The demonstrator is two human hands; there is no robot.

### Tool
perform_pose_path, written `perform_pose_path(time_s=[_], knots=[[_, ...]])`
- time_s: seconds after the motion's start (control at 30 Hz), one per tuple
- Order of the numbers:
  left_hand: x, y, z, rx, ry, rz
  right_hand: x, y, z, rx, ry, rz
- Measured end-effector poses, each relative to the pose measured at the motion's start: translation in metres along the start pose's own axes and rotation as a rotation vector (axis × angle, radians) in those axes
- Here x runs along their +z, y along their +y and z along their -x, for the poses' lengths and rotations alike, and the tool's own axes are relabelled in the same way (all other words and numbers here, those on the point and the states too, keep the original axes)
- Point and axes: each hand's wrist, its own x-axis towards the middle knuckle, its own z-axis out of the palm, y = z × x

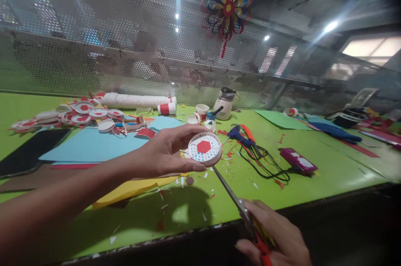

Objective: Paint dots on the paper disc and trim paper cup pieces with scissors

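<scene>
My left hand (171, 149) grips a round paper-cup bottom (204, 148) by its edge, held above the table. Its white face bears a red hexagon in the middle with blue dots around it. In my right hand (275, 228) is a pair of scissors (233, 197) with red handles, low at the table's front edge. The blades point up and left, their tip close under the cup bottom; whether they touch it I cannot tell. A yellow sheet (134, 191) lies beneath my left forearm.
Similar round pieces (83, 107) are piled at the left, before a white cup stack (138, 101). Blue sheets (84, 145) and a dark phone (31, 153) lie nearer. Rightward are a corded glue gun (244, 134), a purple device (299, 160) and a bottle (224, 105). Paper scraps litter the green table (338, 170).
</scene>
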Motion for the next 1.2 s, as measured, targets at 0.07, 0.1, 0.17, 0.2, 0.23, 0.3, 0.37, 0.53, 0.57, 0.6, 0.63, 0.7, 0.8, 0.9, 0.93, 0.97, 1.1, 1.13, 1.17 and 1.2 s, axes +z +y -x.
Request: perform_pose_path(time_s=[0.07, 0.1, 0.17, 0.2, 0.23, 0.3, 0.37, 0.53, 0.57, 0.6, 0.63, 0.7, 0.8, 0.9, 0.93, 0.97, 1.1, 1.13, 1.17, 1.2], knots=[[0.000, 0.000, 0.000, 0.000, -0.001, -0.003, 0.000, 0.000, 0.001, 0.000, 0.008, -0.006], [0.001, 0.000, 0.000, 0.003, -0.002, -0.005, 0.001, 0.001, 0.003, 0.003, 0.014, -0.005], [0.001, 0.000, 0.000, 0.005, -0.003, -0.018, 0.001, 0.001, 0.006, 0.017, 0.012, 0.000], [0.001, 0.000, 0.000, 0.005, -0.005, -0.027, 0.002, 0.002, 0.007, 0.023, 0.007, 0.002], [0.001, 0.000, 0.000, 0.004, -0.005, -0.035, 0.002, 0.002, 0.009, 0.026, 0.002, 0.000], [0.001, 0.001, 0.000, -0.007, -0.006, -0.045, 0.004, 0.004, 0.012, 0.038, -0.008, -0.005], [0.001, 0.001, 0.000, -0.018, -0.008, -0.045, 0.005, 0.005, 0.014, 0.049, -0.012, -0.007], [0.003, -0.002, 0.000, -0.066, -0.039, 0.020, 0.006, 0.003, 0.011, 0.061, -0.004, -0.033], [0.004, -0.003, 0.000, -0.077, -0.045, 0.037, 0.006, 0.003, 0.011, 0.062, 0.002, -0.036], [0.004, -0.004, 0.000, -0.086, -0.048, 0.052, 0.006, 0.002, 0.010, 0.058, 0.008, -0.036], [0.004, -0.005, 0.000, -0.090, -0.047, 0.067, 0.006, 0.002, 0.010, 0.055, 0.011, -0.034], [0.005, -0.006, 0.000, -0.102, -0.039, 0.089, 0.006, 0.002, 0.009, 0.055, 0.009, -0.028], [0.005, -0.005, 0.000, -0.124, -0.028, 0.094, 0.007, 0.002, 0.009, 0.054, 0.010, -0.026], [0.005, -0.003, 0.000, -0.113, -0.027, 0.080, 0.006, 0.003, 0.009, 0.047, 0.011, -0.027], [0.005, -0.002, 0.000, -0.104, -0.024, 0.070, 0.006, 0.003, 0.010, 0.044, 0.011, -0.029], [0.005, -0.002, 0.000, -0.093, -0.020, 0.058, 0.006, 0.004, 0.010, 0.044, 0.005, -0.031], [0.004, -0.001, 0.001, -0.056, -0.014, 0.001, 0.006, 0.005, 0.015, 0.040, 0.016, 0.023], [0.004, -0.001, 0.001, -0.050, -0.018, -0.009, 0.007, 0.006, 0.016, 0.037, 0.019, 0.039], [0.004, -0.001, 0.001, -0.045, -0.021, -0.016, 0.007, 0.006, 0.017, 0.036, 0.025, 0.048], [0.004, 0.000, 0.001, -0.043, -0.025, -0.021, 0.007, 0.007, 0.018, 0.039, 0.027, 0.045]])
